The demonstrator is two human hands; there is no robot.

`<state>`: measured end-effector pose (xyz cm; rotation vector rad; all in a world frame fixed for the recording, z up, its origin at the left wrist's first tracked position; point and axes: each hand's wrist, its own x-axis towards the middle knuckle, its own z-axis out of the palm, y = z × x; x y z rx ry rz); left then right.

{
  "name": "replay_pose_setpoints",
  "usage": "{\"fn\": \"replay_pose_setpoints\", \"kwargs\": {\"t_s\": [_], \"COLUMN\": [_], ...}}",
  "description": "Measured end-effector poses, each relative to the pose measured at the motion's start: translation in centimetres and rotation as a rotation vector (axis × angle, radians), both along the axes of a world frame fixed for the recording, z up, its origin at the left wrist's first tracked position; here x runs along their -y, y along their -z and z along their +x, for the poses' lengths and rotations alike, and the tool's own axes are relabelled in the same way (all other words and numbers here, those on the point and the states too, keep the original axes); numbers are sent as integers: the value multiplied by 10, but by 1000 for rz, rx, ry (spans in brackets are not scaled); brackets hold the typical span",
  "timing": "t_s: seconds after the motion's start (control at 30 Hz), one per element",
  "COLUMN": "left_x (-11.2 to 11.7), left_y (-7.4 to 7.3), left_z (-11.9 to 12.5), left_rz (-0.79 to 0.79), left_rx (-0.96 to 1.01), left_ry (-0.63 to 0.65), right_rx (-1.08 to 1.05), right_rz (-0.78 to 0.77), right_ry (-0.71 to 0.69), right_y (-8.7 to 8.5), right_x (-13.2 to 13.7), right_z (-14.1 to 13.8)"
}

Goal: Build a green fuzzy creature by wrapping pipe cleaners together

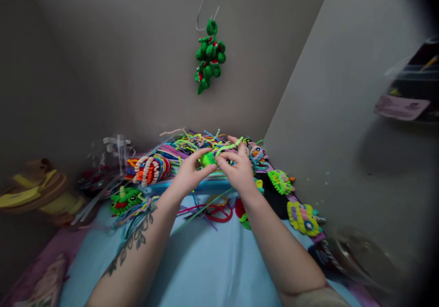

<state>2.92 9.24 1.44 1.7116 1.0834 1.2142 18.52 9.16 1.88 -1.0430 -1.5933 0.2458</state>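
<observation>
My left hand (191, 171) grips a small bright green piece (207, 159) made of fuzzy pipe cleaner between thumb and fingers. From its right side my right hand (239, 166) meets it, fingers pinched at a light green pipe cleaner (227, 147) that runs up past the knuckles. Where that strand joins the green piece is hidden by my fingertips. Behind and below both hands lies a heap of many-coloured pipe cleaners (192, 140) in a blue tray (178, 187).
Red-handled scissors (222, 213) lie before the tray on the blue cloth (202, 261). At left sit an orange striped figure (151, 170) and a green horned one (125, 201); at right, green (280, 182) and yellow (303, 218) ones. Green figures (210, 53) hang on the wall.
</observation>
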Motion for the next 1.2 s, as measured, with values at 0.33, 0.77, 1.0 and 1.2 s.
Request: {"fn": "replay_pose_setpoints", "kwargs": {"t_s": [0.33, 0.77, 1.0, 1.2], "left_x": [1, -6, 0, 0], "left_y": [5, 3, 0, 0], "left_z": [3, -9, -6, -6], "left_rz": [437, 400, 443, 492], "left_rx": [-231, -279, -311, -382], "left_ry": [-175, -331, -292, -269], "right_rx": [10, 25, 337, 131], "right_rz": [-27, 194, 358, 294], "right_ry": [-20, 162, 231, 69], "right_y": [5, -4, 5, -3], "right_x": [-2, 1, -3, 6], "right_z": [-5, 12, 12, 7]}}
